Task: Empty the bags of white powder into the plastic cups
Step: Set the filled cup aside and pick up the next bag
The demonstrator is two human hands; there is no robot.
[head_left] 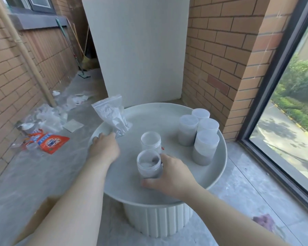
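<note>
A clear zip bag of white powder (pixel 112 115) stands upright at the left rim of the round white table (pixel 219 176). My left hand (pixel 104 148) grips its lower corner. My right hand (pixel 169 176) wraps around the base of an open plastic cup (pixel 148 165) near the table's front; a little powder lies in its bottom. A second open cup (pixel 151 141) stands right behind it. Several cups (pixel 199 134) with grey-white powder in them cluster at the right side of the table.
On the floor to the left lie an orange detergent packet (pixel 51 142), crumpled empty plastic bags (pixel 50 116) and paper scraps. A white board (pixel 142 50) leans against the brick wall behind the table. A large window (pixel 295 103) is on the right.
</note>
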